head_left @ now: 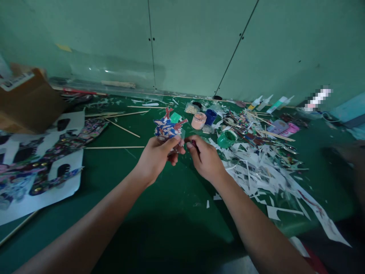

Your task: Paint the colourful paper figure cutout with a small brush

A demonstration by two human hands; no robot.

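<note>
My left hand (156,156) holds a colourful printed paper cut-out (167,127) up above the green table (159,213), thumb and fingers pinched on its lower edge. My right hand (205,159) is closed around a small dark tool (194,144), only its tip showing, right beside the cut-out's lower right corner. Both hands nearly touch in the middle of the view.
A heap of white paper scraps (256,167) lies to the right. Small pots, peach (198,120), blue (210,116) and green (226,139), stand behind the hands. Thin wooden sticks (122,128) and printed sheets (40,167) lie left, beside a cardboard box (25,101). Glue bottles (268,102) sit by the wall.
</note>
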